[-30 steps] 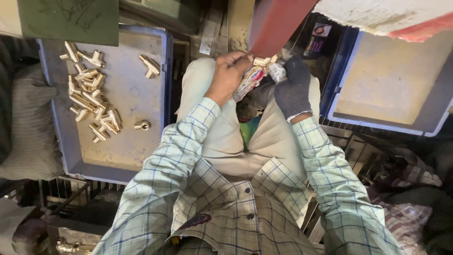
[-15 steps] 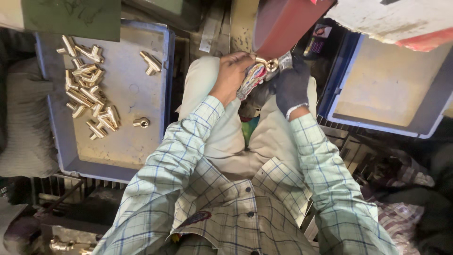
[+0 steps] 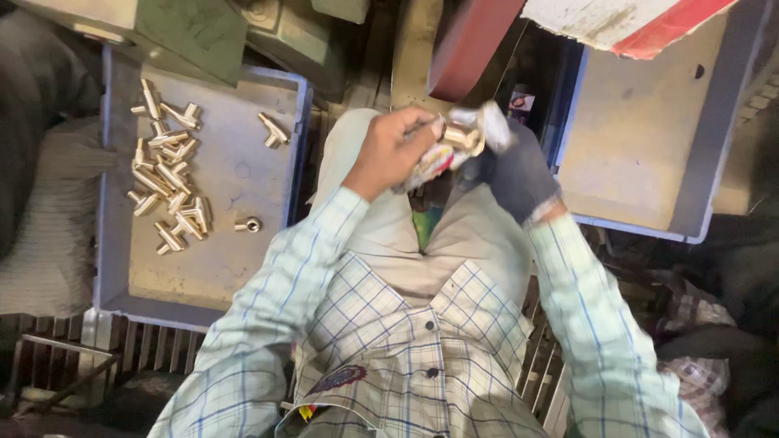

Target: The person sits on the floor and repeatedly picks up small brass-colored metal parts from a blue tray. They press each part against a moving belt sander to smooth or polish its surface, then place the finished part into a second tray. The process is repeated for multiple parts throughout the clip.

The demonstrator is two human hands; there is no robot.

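Note:
My left hand (image 3: pixel 388 151) is bare and closed around a crumpled cloth rag (image 3: pixel 430 164) wrapped about a brass fitting (image 3: pixel 459 135). My right hand (image 3: pixel 514 172), in a dark glove, grips the other end of the same fitting, with a pale bit of rag over its fingers. Both hands meet above my knees, just below a reddish-brown slanted panel (image 3: pixel 471 42).
A blue-rimmed tray (image 3: pixel 110 268) on the left holds several brass fittings (image 3: pixel 169 188) in a heap, with two loose ones (image 3: pixel 274 130) and a single ring piece (image 3: pixel 250 225). Another blue tray (image 3: pixel 696 162) on the right has a bare brown floor. Metal grating lies below.
Both hands have turned the wrapped fitting and drifted slightly lower in the picture; the view has shifted a little. The heap in the left tray is unchanged.

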